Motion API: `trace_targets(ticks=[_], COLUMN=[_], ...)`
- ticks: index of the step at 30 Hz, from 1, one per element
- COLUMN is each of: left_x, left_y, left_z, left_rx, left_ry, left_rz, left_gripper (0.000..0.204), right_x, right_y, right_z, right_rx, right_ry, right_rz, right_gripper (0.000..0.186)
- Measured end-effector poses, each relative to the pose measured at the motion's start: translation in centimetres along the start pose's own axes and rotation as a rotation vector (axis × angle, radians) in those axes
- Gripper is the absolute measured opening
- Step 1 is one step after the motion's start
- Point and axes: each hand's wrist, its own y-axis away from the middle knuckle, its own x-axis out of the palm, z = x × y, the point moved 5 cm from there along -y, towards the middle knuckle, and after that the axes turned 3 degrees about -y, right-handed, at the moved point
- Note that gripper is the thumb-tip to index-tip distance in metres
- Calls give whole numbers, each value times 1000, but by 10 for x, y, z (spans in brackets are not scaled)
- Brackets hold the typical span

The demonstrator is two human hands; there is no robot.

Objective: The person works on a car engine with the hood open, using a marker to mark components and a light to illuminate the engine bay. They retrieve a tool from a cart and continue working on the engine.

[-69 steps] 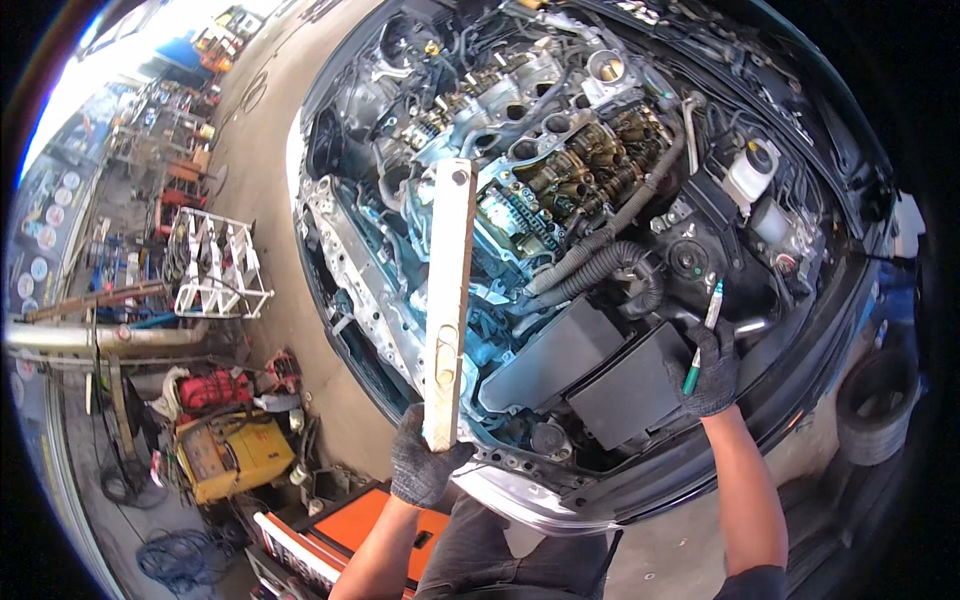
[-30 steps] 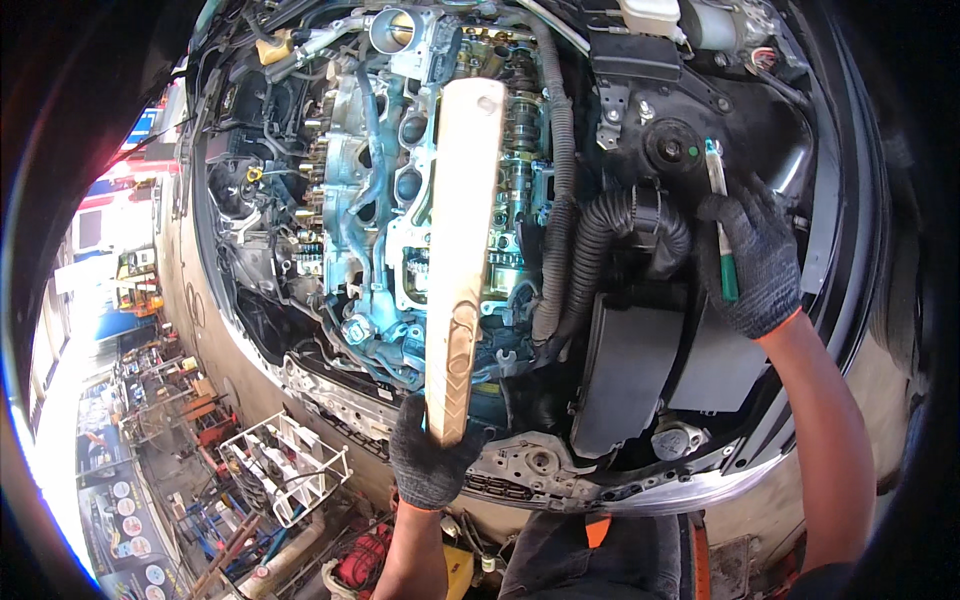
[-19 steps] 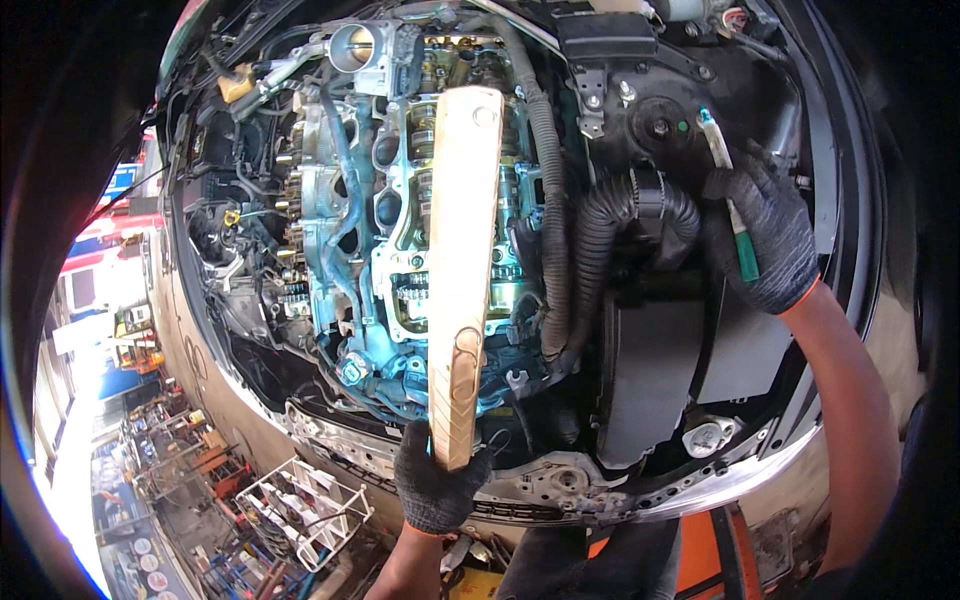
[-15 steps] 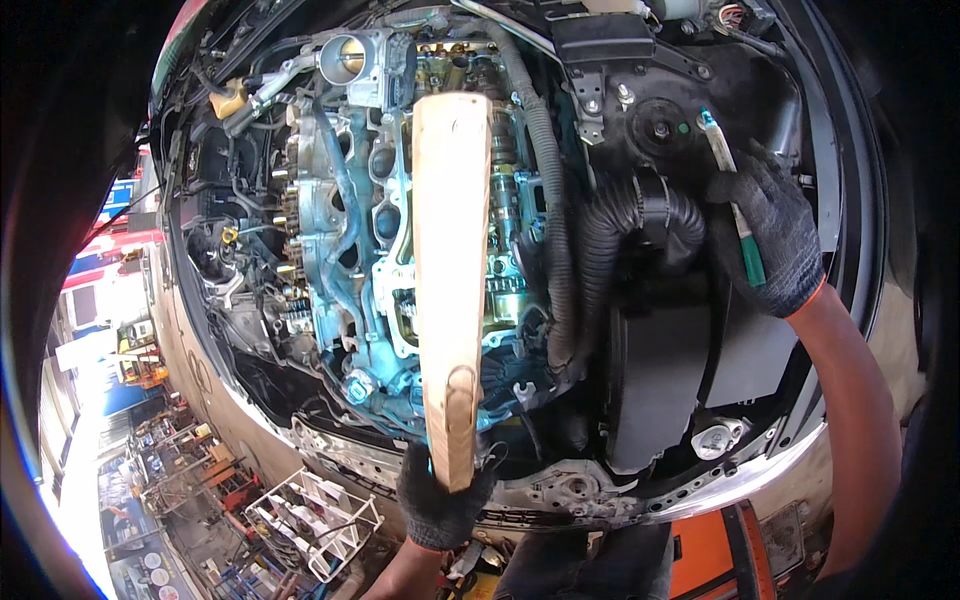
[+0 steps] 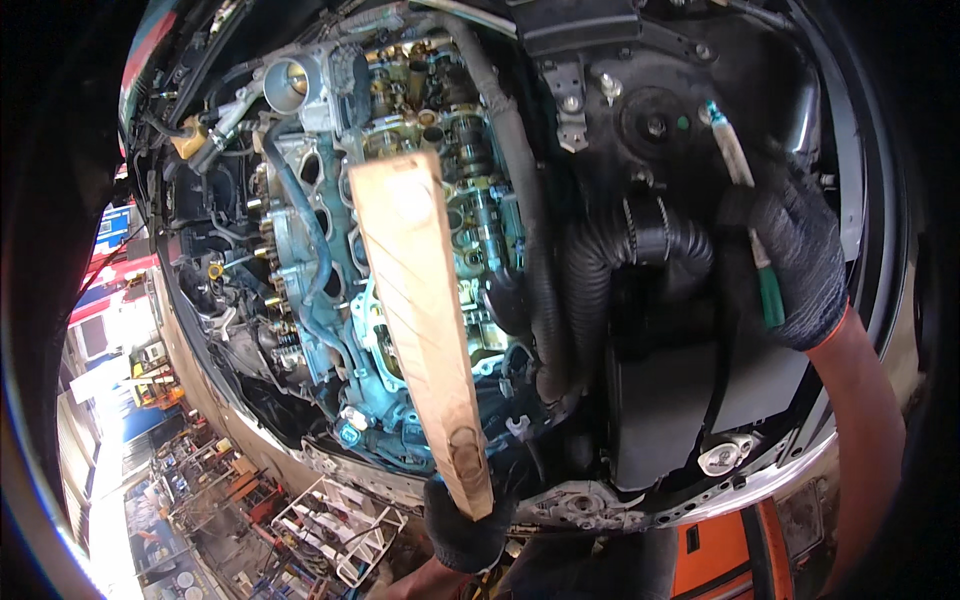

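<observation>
My left hand (image 5: pixel 466 530) in a dark knit glove grips the lower end of a long pale wooden bar (image 5: pixel 405 280), which angles up and leftward over the exposed engine valvetrain (image 5: pixel 460 140); whether it touches the engine I cannot tell. Held in my gloved right hand (image 5: pixel 800 260) is a slim white-and-green tool (image 5: pixel 733 140) with a teal tip, over the black inner wing near a round strut mount (image 5: pixel 655 127). A ribbed black hose (image 5: pixel 590 270) lies between my hands.
Black boxes (image 5: pixel 655 420) sit at the bay's near right, beside the metal front crossmember (image 5: pixel 585 507). A metal throttle body (image 5: pixel 290 85) stands upper left. Beyond the car are a white rack (image 5: pixel 350 530), workshop clutter and an orange cabinet (image 5: pixel 715 555) below.
The view has moved over the engine bay since the earliest frame. The wooden bar's top has swung left and downward, exposing more valvetrain. My right hand still holds the slim tool.
</observation>
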Motion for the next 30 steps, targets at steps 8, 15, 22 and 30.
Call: trace_targets(ticks=[8, 15, 22, 30], left_x=[-6, -15, -42, -49], left_y=[-5, -32, -46, -32], left_z=[-28, -46, -56, -47], left_rx=[211, 87, 82, 163], left_ry=[86, 341, 458, 437], left_rz=[-132, -59, 52, 1], left_gripper=[66, 65, 56, 50], right_x=[1, 3, 1, 12], right_y=[4, 11, 9, 26], right_z=[0, -2, -7, -25], right_rx=[17, 7, -63, -21], right_ry=[-33, -190, -158, -280], right_rz=[22, 63, 59, 84], right_gripper=[31, 35, 40, 40])
